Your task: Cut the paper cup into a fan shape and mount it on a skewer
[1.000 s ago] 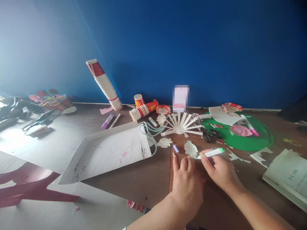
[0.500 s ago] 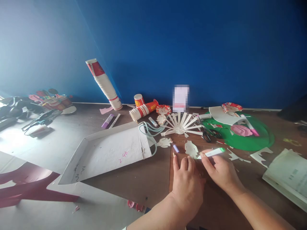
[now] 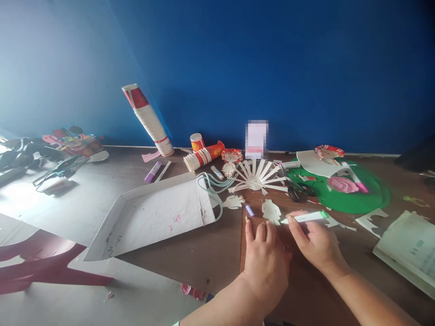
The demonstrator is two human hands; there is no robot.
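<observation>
Shifted slightly rightward since the earlier frame, the right hand is seen with a green-ended marker grasped in its fingers, the tip directed at a white paper figure lying flat on the desk. The left hand has been kept just below that figure, fingers bent; whether anything is grasped there cannot be told. If the figure is not pinned firmly, it could be dragged or creased by the marker. A small purple cap could be knocked away by a sideways sweep of the left fingers.
</observation>
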